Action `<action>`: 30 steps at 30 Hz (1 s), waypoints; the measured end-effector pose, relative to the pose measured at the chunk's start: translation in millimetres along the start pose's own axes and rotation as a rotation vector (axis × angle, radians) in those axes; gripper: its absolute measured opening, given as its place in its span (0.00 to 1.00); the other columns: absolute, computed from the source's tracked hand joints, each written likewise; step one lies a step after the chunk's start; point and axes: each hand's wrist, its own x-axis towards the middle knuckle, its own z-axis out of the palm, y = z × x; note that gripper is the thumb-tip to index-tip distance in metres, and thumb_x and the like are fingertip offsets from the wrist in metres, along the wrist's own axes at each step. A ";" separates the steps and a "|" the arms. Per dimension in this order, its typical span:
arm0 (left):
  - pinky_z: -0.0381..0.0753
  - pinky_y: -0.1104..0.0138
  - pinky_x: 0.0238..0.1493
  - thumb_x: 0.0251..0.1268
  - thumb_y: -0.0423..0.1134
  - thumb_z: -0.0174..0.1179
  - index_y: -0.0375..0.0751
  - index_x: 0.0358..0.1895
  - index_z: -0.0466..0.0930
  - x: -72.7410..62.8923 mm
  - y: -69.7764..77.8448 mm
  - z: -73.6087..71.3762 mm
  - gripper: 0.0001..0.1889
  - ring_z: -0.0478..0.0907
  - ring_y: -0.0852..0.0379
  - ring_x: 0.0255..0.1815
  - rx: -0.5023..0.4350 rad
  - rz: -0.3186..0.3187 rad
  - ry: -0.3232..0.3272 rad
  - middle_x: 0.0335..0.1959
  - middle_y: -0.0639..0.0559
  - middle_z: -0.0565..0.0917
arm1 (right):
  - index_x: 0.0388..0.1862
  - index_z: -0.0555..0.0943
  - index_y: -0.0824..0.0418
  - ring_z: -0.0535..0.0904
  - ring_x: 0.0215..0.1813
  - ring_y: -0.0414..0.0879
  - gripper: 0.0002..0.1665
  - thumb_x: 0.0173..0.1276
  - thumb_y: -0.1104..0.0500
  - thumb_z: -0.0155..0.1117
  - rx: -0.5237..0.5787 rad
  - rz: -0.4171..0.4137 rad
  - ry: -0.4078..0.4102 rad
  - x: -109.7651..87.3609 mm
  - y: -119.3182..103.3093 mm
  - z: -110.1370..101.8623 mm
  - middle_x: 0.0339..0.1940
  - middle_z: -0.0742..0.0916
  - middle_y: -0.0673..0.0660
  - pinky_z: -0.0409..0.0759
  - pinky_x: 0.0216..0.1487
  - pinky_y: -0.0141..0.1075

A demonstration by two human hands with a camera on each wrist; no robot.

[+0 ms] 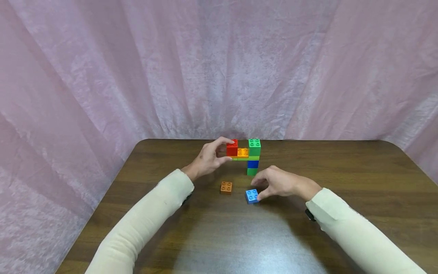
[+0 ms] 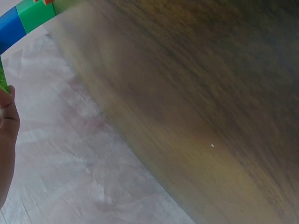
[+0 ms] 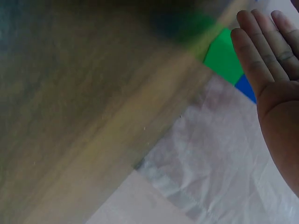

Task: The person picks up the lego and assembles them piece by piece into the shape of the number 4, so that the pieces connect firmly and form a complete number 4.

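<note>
My left hand (image 1: pixel 209 156) grips the left end of a toy brick structure. Its fingers are at the red brick (image 1: pixel 232 148) on top, with the thumb lower, by the lime layer (image 1: pixel 254 158). An orange brick (image 1: pixel 243 152) sits beside the red one. On the right, a green brick (image 1: pixel 254 147) tops a column with a dark blue brick (image 1: pixel 253 164) and a green base (image 1: pixel 252 171). My right hand (image 1: pixel 278 181) is over a loose light blue brick (image 1: pixel 251 196), thumb right at its edge; in the right wrist view its fingers (image 3: pixel 252 60) look straight.
A loose brown-orange brick (image 1: pixel 226 187) lies on the wooden table (image 1: pixel 219 236), left of the light blue one. A pink curtain (image 1: pixel 219 68) hangs behind the table's far edge.
</note>
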 end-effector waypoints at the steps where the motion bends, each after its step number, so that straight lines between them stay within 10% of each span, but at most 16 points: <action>1: 0.84 0.52 0.49 0.57 0.22 0.69 0.38 0.58 0.74 0.1 -0.2 -0.3 0.26 0.84 0.45 0.49 0.001 0.001 0.001 0.54 0.38 0.82 | 0.48 0.86 0.64 0.85 0.47 0.47 0.22 0.56 0.57 0.80 -0.004 -0.003 -0.010 0.8 -0.8 1.8 0.44 0.89 0.52 0.83 0.50 0.42; 17: 0.84 0.53 0.46 0.58 0.23 0.69 0.38 0.59 0.74 -0.9 -2.6 -0.4 0.25 0.85 0.45 0.49 0.015 0.024 0.002 0.54 0.38 0.82 | 0.48 0.86 0.65 0.84 0.44 0.41 0.17 0.63 0.59 0.75 0.025 -0.036 0.014 4.9 -11.4 -3.9 0.43 0.88 0.52 0.85 0.47 0.38; 30: 0.84 0.56 0.42 0.56 0.22 0.70 0.38 0.58 0.74 -1.0 -1.5 0.3 0.26 0.85 0.45 0.46 0.052 0.040 0.020 0.53 0.39 0.84 | 0.48 0.88 0.68 0.86 0.48 0.52 0.16 0.61 0.65 0.76 -0.070 -0.194 0.334 -0.1 -26.9 -53.6 0.46 0.89 0.60 0.85 0.46 0.45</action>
